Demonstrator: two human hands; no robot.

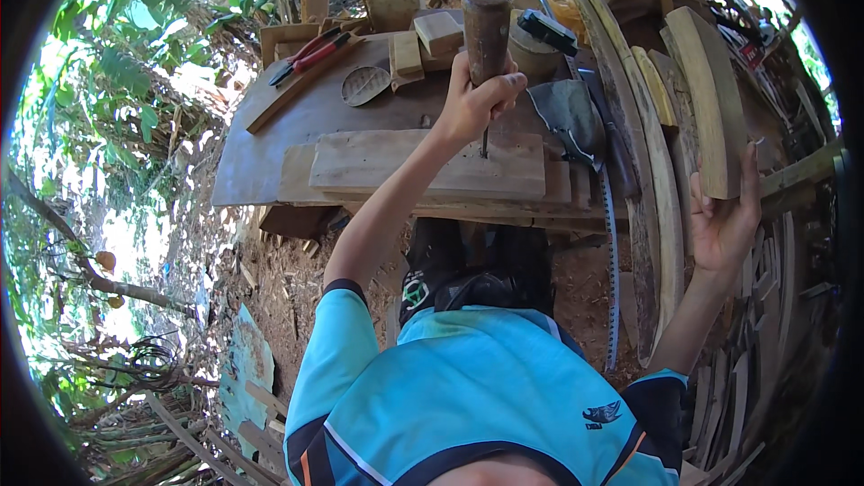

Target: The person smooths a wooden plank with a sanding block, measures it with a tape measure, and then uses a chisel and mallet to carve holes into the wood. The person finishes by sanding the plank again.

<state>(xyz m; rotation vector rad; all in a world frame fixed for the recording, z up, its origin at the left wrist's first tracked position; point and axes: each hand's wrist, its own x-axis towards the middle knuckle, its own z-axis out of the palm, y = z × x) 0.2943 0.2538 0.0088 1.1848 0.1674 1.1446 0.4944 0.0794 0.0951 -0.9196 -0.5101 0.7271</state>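
Note:
My left hand is closed round the wooden handle of an upright chisel-like tool, whose thin metal shaft comes down onto a flat pale board on the workbench. At the right, my right hand grips the lower end of a short, thick wooden piece, with thumb and fingers at its sides. Long bark-edged strips lie just left of that piece. A dark grey folded sheet and a tape measure's blade are between the board and the strips.
Red-handled pliers, a round disc, small wood blocks and a dark tool sit along the bench's back. Branches and foliage border the left; several loose strips stand at right. Shavings cover the ground.

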